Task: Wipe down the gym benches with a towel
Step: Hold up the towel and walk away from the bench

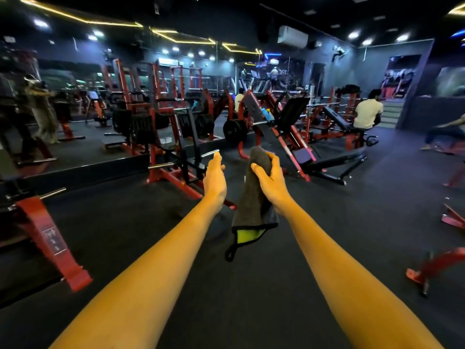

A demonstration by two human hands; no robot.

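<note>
1. Right hand [270, 181] grips the towel [254, 205], hanging mid-air; left hand [214, 181] is open, holding nothing.
2. No wiping yet, looks like walking over.
3. Next: reach the bench [334, 161] ahead and wipe it.

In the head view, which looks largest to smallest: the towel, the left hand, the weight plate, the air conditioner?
1. towel
2. left hand
3. weight plate and air conditioner look alike, so unranked.
Nearness to the camera enlarges the first two.

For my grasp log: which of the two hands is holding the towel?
The right hand grips the dark grey towel near its top; the left hand beside it is open and holds nothing.
</note>
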